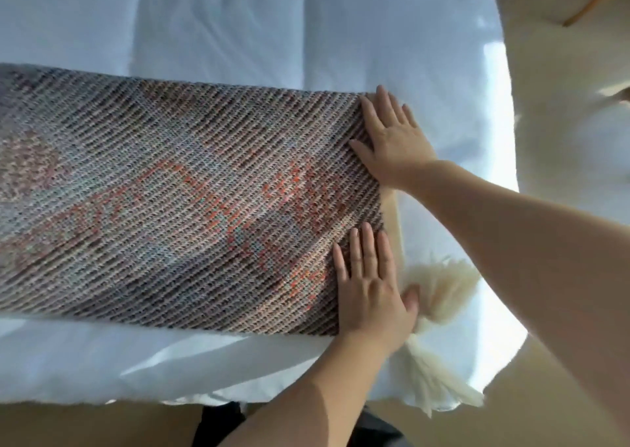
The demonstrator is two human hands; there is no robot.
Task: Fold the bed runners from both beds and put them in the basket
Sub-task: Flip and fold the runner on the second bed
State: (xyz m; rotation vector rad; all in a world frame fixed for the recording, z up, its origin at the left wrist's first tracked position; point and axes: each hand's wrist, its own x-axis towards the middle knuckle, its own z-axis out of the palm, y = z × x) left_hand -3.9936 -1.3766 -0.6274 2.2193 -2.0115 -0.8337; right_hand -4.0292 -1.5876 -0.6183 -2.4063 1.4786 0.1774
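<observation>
A woven bed runner (177,201), grey-brown with orange and pale blue pattern, lies flat across the white bed (341,37). Its left part runs out of view. My right hand (392,143) presses flat on the runner's far right corner, fingers straight and spread. My left hand (370,289) lies flat on the near right corner, fingers straight. Cream tassels (439,286) stick out from under the runner's right end, beside my left thumb. No basket is in view.
The bed's near edge (170,378) runs along the bottom, and its right edge (508,160) curves down on the right. Beige floor (562,361) lies beyond both. A wooden furniture leg (596,0) shows at the top right corner.
</observation>
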